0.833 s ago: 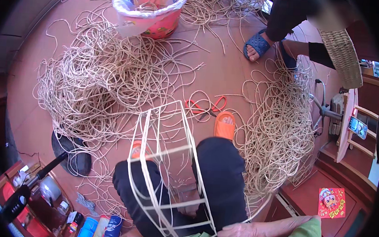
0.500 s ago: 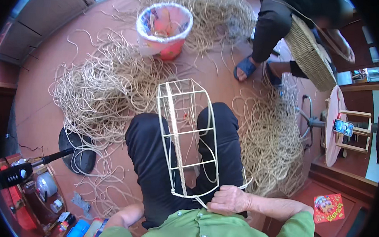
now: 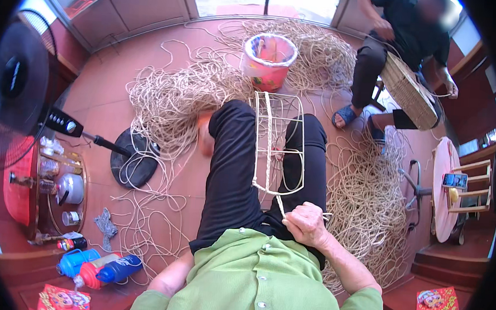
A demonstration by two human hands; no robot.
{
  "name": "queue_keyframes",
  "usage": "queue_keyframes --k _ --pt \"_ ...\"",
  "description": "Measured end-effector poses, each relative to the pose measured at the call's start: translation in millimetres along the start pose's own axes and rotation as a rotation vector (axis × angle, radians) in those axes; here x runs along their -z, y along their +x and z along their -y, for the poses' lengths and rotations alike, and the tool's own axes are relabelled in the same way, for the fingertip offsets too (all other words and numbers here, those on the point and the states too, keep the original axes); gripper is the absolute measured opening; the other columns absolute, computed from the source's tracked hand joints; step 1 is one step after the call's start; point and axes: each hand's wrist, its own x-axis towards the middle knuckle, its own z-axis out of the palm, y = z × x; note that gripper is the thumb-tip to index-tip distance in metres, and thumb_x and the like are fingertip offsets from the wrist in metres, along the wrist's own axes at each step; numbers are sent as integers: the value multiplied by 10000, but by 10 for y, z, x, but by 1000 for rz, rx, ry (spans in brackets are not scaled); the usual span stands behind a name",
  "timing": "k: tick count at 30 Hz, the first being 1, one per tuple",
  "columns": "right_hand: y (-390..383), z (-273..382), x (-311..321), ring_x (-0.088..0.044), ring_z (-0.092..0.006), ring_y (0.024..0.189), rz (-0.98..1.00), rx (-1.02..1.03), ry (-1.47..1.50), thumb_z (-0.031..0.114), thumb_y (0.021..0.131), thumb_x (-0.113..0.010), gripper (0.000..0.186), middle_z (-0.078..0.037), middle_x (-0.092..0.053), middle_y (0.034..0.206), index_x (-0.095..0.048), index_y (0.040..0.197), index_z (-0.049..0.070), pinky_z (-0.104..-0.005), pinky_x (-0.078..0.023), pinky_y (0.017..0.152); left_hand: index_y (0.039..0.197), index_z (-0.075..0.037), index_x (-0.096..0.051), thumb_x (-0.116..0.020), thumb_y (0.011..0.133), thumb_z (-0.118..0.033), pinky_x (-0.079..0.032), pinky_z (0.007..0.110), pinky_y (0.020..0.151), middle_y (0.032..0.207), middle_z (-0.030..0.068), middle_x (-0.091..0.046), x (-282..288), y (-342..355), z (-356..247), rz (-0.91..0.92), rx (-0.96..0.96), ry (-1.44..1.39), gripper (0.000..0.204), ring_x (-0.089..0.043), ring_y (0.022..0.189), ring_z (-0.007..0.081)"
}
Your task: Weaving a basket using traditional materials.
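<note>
- Right hand clamps a cord from a pale frame; left hand hidden, grip unclear.
- Reddish floor carries tangled heaps.
- Fan stands left.

The frame lies between the knees and over the right thigh; a strand runs from its near end into the right hand. On the floor, one cord heap lies left, another heap right; the bin stands beyond the frame, bottles near left.
</note>
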Motion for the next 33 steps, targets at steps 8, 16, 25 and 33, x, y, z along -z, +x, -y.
queue_keyframes --k 8,16,25,33 --pt "255 -39 -145 -602 -259 609 10 39 21 151 865 -751 143 -65 -574 655 -643 806 79 -388 -443 606 1119 -12 -686 -622 981 -116 -547 320 819 1031 79 -721 35 -169 147 -27 -56 -23 184 -669 933 152" --pt "-70 166 96 -549 -242 567 33 -49 -16 101 816 -770 139 -57 -532 628 -643 782 59 -383 -402 588 1130 -10 -682 -622 982 -114 -543 315 828 1038 77 -720 -77 -65 179 22 -45 -5 191 -665 940 148" --pt "-127 216 146 -585 -221 587 29 -161 -99 103 812 -771 127 -46 -578 640 -653 783 68 -375 -412 592 1142 -8 -677 -621 984 -113 -539 310 838 1046 74 -718 -370 195 30 102 -59 -5 198 -661 949 144" --pt "-54 271 42 -572 -200 581 31 -77 -113 140 818 -795 163 -24 -568 646 -641 785 99 -360 -403 584 1153 -6 -673 -621 985 -112 -535 306 847 1053 72 -716 -618 419 -234 155 -113 28 205 -658 956 140"
